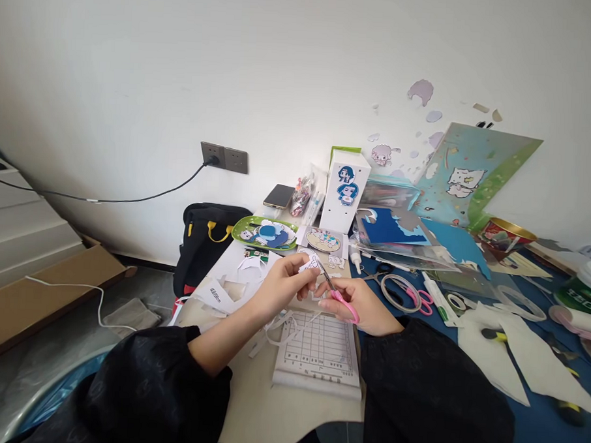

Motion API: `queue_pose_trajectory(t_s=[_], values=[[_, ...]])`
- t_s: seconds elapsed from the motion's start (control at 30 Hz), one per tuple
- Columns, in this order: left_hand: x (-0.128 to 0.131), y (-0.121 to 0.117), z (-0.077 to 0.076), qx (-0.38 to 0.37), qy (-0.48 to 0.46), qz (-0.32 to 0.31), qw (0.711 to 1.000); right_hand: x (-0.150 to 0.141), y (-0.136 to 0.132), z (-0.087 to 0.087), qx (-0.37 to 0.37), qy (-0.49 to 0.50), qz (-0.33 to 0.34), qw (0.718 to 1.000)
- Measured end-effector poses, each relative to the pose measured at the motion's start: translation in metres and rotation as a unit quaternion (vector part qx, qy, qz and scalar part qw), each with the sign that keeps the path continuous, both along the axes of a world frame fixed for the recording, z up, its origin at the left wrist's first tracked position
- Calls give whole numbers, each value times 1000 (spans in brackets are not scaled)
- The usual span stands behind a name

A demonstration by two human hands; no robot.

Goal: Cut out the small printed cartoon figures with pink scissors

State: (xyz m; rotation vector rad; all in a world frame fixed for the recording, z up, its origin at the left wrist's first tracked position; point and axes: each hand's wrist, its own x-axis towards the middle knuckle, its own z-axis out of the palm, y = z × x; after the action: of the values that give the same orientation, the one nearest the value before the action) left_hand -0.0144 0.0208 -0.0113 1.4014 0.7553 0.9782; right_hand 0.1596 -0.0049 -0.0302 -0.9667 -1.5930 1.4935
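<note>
My left hand [282, 281] pinches a small white paper cutout [307, 264] above the table. My right hand [365, 307] grips small pink-handled scissors [340, 299], their blades pointing up-left into the cutout. Both hands hover over a ruled white pad [319, 353] with thin paper strips [276, 328] lying across its left edge. Black sleeves cover both forearms.
Paper scraps [224, 290], a green tray with a blue cartoon figure [264, 233], a white box with stickers [346, 191], a phone [279, 196], a second pink scissors with a tape ring [405, 293], blue card sheets [397, 229] and a black bag [206, 244] surround the hands. White sheets [515, 348] lie right.
</note>
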Motion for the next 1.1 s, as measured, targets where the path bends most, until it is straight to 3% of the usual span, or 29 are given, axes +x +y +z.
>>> queue_pose_trajectory(t_s=[0.57, 1.1], values=[[0, 2, -5, -10, -13, 21, 1000, 0, -1, 4, -9, -6, -10, 1000], [-5, 2, 0, -18, 49, -69, 996, 4, -1, 2, -19, 9, 34, 999]])
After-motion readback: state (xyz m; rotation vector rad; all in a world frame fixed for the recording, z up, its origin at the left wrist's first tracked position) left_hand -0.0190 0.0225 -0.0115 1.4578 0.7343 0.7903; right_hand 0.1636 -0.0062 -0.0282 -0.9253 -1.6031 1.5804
